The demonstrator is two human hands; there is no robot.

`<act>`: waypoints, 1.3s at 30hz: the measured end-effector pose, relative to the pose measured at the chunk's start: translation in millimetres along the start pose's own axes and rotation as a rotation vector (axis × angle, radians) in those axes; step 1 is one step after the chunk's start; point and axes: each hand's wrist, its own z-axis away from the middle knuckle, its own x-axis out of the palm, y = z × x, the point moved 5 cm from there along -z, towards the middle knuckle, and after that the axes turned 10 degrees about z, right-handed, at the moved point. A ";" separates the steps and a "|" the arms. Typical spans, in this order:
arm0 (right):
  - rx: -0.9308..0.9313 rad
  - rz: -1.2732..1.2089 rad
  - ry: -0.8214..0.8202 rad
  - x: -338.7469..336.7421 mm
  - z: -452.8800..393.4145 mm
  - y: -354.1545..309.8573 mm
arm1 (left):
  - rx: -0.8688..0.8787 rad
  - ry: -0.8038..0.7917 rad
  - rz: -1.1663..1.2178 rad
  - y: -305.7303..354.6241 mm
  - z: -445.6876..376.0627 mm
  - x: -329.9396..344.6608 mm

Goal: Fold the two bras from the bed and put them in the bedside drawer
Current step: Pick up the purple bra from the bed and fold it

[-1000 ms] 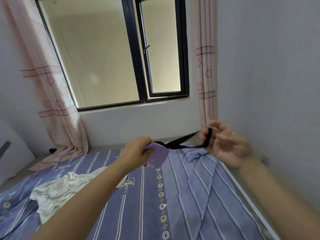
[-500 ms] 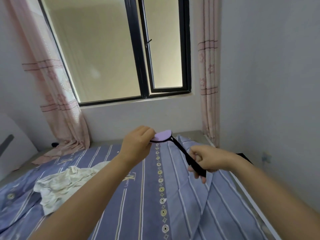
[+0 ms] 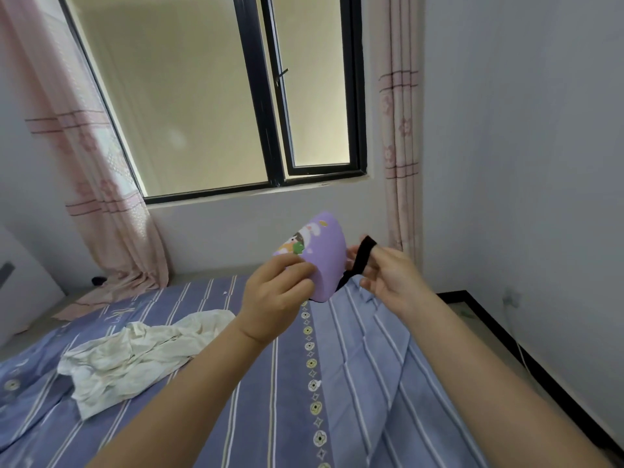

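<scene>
I hold a purple bra (image 3: 324, 255) with a cartoon print in the air above the bed (image 3: 337, 383). My left hand (image 3: 273, 292) pinches the lower edge of its padded cup. My right hand (image 3: 385, 275) is closed on its black strap (image 3: 363, 255), which loops over my fingers close beside the cup. A crumpled cream-white garment (image 3: 135, 356) lies on the striped blue sheet at the left; I cannot tell whether it is the other bra. No drawer is in view.
A window (image 3: 236, 96) with a black frame and pink curtains (image 3: 98, 197) stands behind the bed. The grey wall (image 3: 523, 163) runs along the right, with a black bed edge (image 3: 526, 366) beside it. A white board (image 3: 20, 285) leans at the far left.
My right hand has risen from below and come in next to the cup, shortening the black strap. The cup has turned from edge-on so that its printed face shows.
</scene>
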 end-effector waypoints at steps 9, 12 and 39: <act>-0.189 0.118 -0.126 5.6 -4.1 -0.9 | -0.240 -0.026 0.200 -5.9 12.9 5.6; -0.231 0.035 -0.061 -0.3 -5.3 0.6 | -1.051 0.156 0.620 -30.7 31.9 9.5; -0.400 0.415 -0.010 -17.7 0.5 0.0 | -1.297 -0.195 0.976 -24.5 51.4 28.1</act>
